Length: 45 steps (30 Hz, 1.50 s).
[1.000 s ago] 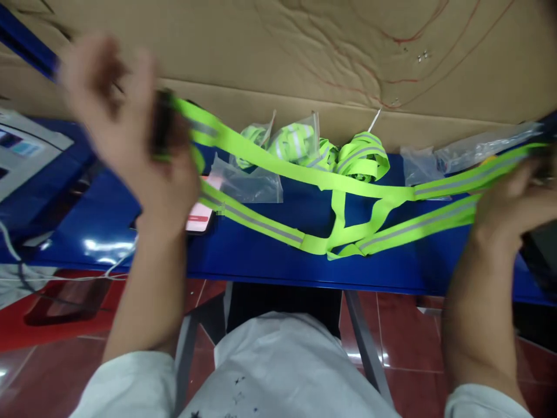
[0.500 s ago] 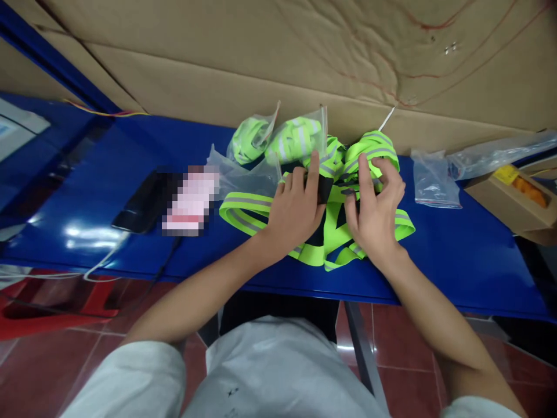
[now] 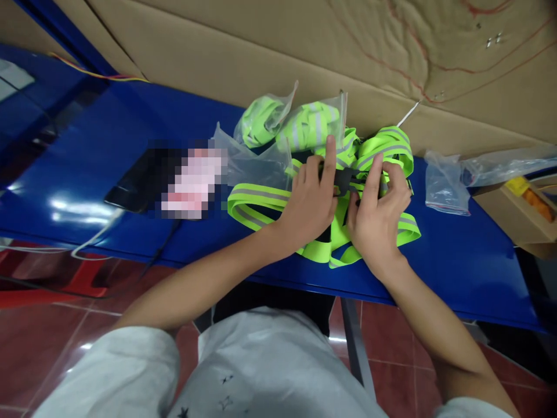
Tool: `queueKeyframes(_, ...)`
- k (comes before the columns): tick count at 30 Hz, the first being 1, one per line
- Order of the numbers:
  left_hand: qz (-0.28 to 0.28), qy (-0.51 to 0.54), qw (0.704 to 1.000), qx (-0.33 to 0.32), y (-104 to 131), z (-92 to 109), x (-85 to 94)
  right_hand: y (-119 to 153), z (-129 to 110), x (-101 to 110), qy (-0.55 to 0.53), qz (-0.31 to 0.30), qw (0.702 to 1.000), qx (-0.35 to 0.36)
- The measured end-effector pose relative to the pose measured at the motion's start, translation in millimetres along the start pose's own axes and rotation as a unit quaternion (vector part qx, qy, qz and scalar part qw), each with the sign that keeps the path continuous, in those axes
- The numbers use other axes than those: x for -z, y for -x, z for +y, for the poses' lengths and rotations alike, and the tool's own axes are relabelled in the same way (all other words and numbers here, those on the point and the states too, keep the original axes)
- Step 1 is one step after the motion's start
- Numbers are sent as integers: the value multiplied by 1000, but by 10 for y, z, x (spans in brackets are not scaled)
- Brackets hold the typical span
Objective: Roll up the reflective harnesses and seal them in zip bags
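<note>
Neon green straps with grey stripes (image 3: 256, 194) lie looped on the blue table under both hands. A black buckle (image 3: 345, 181) shows between my hands. My left hand (image 3: 311, 200) is closed on the buckle's left side, its index finger stretched forward. My right hand (image 3: 378, 209) grips the black part at the buckle's right side between thumb and fingers, index finger raised. Behind the hands lies a bundled green strap (image 3: 389, 148). Two clear bags with green straps inside, one at the left (image 3: 260, 123) and one nearer the middle (image 3: 308, 125), rest against the cardboard.
A black phone (image 3: 139, 180) and a pixelated pink item (image 3: 194, 183) lie left on the blue table (image 3: 87, 151). An unfilled clear bag (image 3: 256, 165) is beside the straps. Another clear bag (image 3: 446, 183) and a cardboard box (image 3: 509, 215) are at the right.
The black buckle now shows between my hands, where a black piece was mostly covered by my left hand. The whole view has shifted slightly.
</note>
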<state>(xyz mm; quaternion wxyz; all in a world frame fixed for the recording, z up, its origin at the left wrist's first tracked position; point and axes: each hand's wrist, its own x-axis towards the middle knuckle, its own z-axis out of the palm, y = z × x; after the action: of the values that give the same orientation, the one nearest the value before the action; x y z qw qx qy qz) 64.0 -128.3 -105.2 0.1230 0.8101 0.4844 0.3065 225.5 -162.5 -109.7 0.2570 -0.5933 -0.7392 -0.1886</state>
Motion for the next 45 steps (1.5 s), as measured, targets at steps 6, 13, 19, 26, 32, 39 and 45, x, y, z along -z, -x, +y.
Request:
queueKeyframes(6,0,31,999,-10,21,52,-13,11,-57,-11,-32,2,998,53)
queueKeyframes(13,-21,40,998,-33,-64,-75,313,-91,243,59,-235,-66,968,62)
queueKeyframes(19,-36,185,977,-102,-253,-67,663,-325,479,339,-391,-168,905,17)
queueKeyframes(26,-106,410,901,-90,-452,102,1092,-686,176,726,-627,-168,756,-90)
queueKeyframes(32,-151,579,798,-72,-513,22,907,-971,74,814,-745,-193,626,-129)
queueKeyframes(39,-130,568,811,-47,-626,-132,851,-1086,203,931,-698,-240,666,-109)
queueKeyframes(45,-178,650,739,-15,-584,-244,561,-1081,291,839,-756,-250,592,-125)
